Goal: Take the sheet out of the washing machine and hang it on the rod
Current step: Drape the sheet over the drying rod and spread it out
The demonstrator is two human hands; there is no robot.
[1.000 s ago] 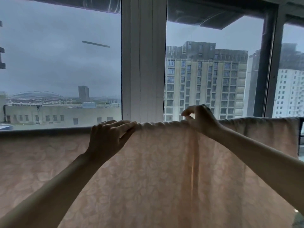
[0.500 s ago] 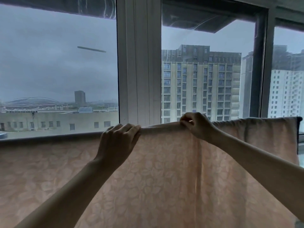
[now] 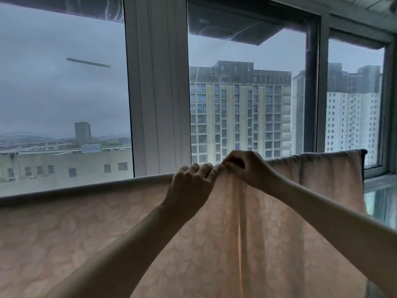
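A pale pink sheet with a faint leaf pattern hangs draped over a horizontal rod, which is hidden under the fabric along the sheet's top fold. The sheet spans nearly the full width of the view. My left hand grips the top fold near the middle, fingers curled over it. My right hand pinches the fold right beside it, bunching the cloth. A vertical crease runs down below the two hands.
A large window with a white frame post stands just behind the sheet. A dark frame post is at the right. The sheet's right end stops near the window sill.
My left hand has slid right along the top fold until it sits next to my right hand. The fabric between them has gathered into a bunch.
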